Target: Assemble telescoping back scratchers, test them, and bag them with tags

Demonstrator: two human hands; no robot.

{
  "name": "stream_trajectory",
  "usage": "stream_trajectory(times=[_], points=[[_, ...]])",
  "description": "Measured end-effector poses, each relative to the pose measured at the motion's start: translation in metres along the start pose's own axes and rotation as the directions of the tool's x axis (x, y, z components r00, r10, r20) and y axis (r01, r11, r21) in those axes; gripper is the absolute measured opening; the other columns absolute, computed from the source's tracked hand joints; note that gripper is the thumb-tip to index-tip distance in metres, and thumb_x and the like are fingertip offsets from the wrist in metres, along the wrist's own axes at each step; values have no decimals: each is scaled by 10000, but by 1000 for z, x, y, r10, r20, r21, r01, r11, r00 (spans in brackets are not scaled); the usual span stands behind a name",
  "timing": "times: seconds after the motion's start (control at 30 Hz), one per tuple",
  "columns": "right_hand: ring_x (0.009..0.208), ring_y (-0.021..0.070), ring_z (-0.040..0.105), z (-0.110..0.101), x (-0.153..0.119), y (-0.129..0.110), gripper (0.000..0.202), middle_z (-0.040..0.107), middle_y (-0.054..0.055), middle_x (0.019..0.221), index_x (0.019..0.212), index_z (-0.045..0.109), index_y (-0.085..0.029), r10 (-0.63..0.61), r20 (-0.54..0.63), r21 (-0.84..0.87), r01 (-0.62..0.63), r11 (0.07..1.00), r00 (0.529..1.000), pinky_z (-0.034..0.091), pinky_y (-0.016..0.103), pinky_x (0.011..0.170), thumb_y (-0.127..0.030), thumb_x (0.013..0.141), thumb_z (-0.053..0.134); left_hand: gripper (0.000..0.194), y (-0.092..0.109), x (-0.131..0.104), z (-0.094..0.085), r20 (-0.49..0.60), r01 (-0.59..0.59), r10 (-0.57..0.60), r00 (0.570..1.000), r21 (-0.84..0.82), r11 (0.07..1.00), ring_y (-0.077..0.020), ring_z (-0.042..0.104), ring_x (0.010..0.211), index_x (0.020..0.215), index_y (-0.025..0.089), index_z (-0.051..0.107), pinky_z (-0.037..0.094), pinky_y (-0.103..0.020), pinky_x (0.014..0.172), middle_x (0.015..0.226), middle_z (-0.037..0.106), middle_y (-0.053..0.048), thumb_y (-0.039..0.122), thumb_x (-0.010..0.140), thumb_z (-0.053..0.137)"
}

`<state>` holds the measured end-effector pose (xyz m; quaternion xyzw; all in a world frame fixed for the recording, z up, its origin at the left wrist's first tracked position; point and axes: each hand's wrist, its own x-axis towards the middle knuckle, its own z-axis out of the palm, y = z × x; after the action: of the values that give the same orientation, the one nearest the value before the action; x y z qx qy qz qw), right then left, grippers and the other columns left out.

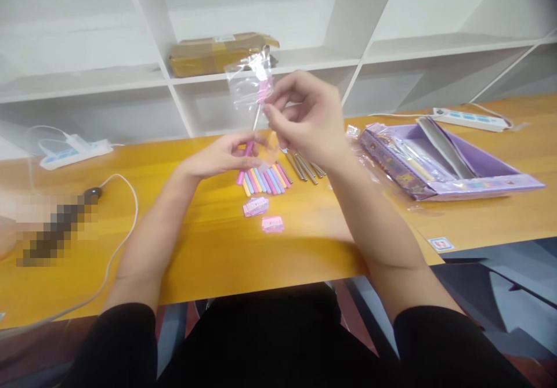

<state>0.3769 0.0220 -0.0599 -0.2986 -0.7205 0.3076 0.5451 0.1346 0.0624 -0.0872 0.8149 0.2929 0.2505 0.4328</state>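
My left hand is closed on the pink lower part of a pen with a thin silver shaft. The pen slants upward, its pink upper end inside or behind a clear plastic bag. My right hand pinches the bag near that pink end. Below my hands, a row of pink, yellow, blue and purple sticks lies on the table. Several silver rods lie beside it, partly hidden by my right hand. Two small piles of pink cards, one upper and one lower, lie nearer me.
On the right, a purple box holds packaged items, with a power strip behind it. Another strip and a white cable are on the left. A wrapped parcel rests on the shelf. A small card lies front right.
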Motion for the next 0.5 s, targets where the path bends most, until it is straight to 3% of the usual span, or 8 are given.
stream_trajectory(times=[0.07, 0.13, 0.23, 0.33, 0.4, 0.5], points=[[666, 175, 649, 4, -5, -4, 592, 734, 37, 927, 1053, 630, -285, 20, 88, 85, -27, 996, 996, 473, 312, 492, -766, 919, 949, 482, 6, -1, 4, 7, -34, 34, 999, -51, 998, -129, 628, 671, 1056, 209, 777, 544, -244, 587, 945, 704, -44, 638, 923, 955], [645, 166, 625, 0, -5, -3, 638, 727, 34, 898, 1005, 623, -280, -1, 87, 129, -10, 992, 996, 459, 315, 491, -806, 879, 961, 536, 12, -3, 5, -40, -70, 68, 997, -68, 995, -103, 552, 583, 952, 203, 751, 464, -223, 482, 873, 676, -32, 698, 911, 950], [594, 147, 579, -15, 2, 5, 695, 706, 29, 818, 923, 634, -261, 5, 95, 127, -17, 992, 995, 408, 305, 472, -932, 929, 817, 599, 17, -8, 2, -122, -124, 111, 986, -105, 987, -66, 420, 502, 870, 201, 701, 309, -203, 383, 770, 594, 5, 732, 865, 978], [607, 142, 593, -22, 11, 19, 750, 705, 32, 775, 886, 695, -234, 90, 268, 38, -104, 994, 959, 399, 290, 479, -980, 950, 740, 601, 17, -10, 1, -135, -162, 138, 981, -189, 969, -71, 380, 487, 855, 216, 676, 220, -211, 359, 710, 518, 28, 729, 855, 988], [667, 144, 634, -16, 14, 27, 732, 736, 33, 826, 923, 737, -226, 110, 348, 18, -124, 992, 931, 446, 283, 522, -955, 925, 800, 591, 16, -10, 3, -128, -172, 148, 981, -203, 964, -78, 382, 491, 855, 225, 671, 213, -223, 371, 716, 504, 27, 728, 863, 981], [805, 162, 691, 3, 15, 37, 725, 760, 36, 931, 984, 751, -232, 52, 296, 123, -92, 988, 954, 547, 287, 660, -951, 910, 818, 617, 10, -8, 6, -110, -132, 117, 987, -138, 982, -88, 415, 512, 854, 232, 672, 299, -245, 431, 758, 536, 6, 790, 878, 935]])
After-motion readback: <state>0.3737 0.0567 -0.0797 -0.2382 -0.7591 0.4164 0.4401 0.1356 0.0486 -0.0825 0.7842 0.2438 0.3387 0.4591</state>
